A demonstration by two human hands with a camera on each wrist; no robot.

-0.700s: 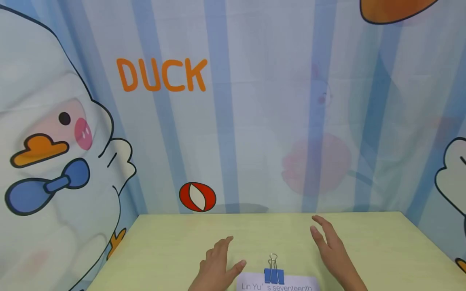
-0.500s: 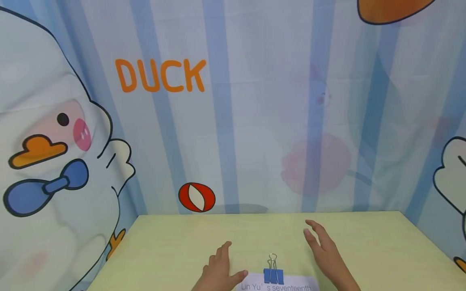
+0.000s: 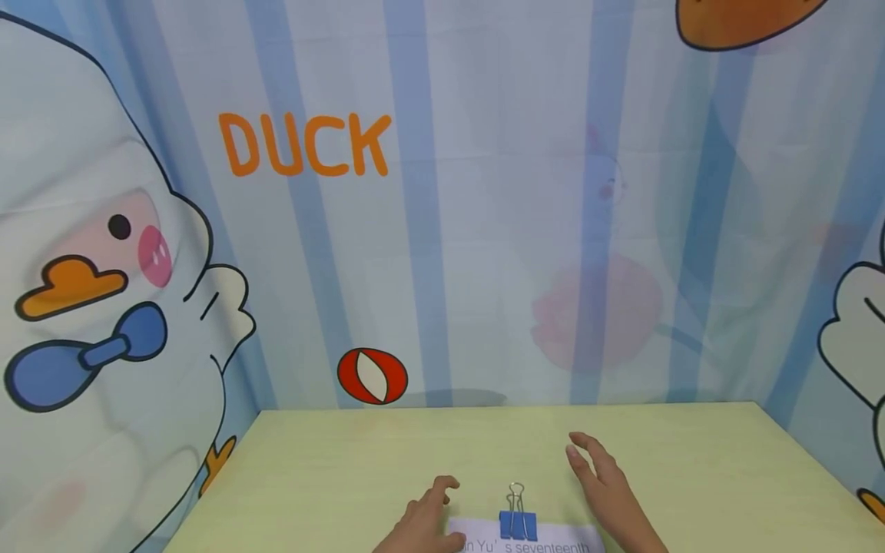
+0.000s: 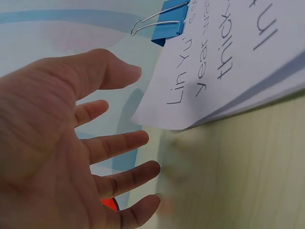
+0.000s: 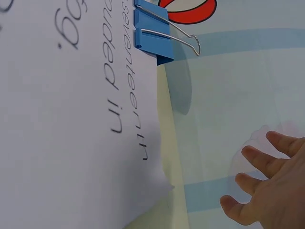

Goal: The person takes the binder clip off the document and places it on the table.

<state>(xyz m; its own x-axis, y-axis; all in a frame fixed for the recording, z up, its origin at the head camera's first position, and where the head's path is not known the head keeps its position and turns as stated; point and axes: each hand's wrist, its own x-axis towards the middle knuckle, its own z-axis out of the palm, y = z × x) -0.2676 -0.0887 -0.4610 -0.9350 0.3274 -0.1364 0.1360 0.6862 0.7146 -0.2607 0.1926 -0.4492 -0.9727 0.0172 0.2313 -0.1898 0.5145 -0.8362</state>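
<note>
Nearest, at the bottom of the head view, lies a stack of printed sheets (image 3: pixel 563 533), cut off by the view's lower border, with "Lin Yu's seventeenth" to be read along its top; in the left wrist view the edges are seen to be parted a little, so both sides are best squared together and not caught by the top sheet alone. By the left corner of the sheets the left hand (image 3: pixel 422 526) is held with fingers spread and loosely bent; nothing is gripped, and in its wrist view the thumb is seen just short of the paper. Beyond the right corner the right hand (image 3: pixel 611 495) is held with fingers apart and softly curved; nothing is held, and the paper is not touched. If the stack is to be taken up, it is best approached by both hands evenly and low, with fingers slid beneath the edges and thumbs laid flat on top; creased corners would be the likely fault. Between the hands the top edge is clamped by a blue binder clip (image 3: pixel 518 526), its wire handles standing up; these should be kept clear of the fingers. Farther off, bare table (image 3: pixel 332 461) is seen; behind it hangs a striped curtain (image 3: pixel 498 230), marked "DUCK".
</note>
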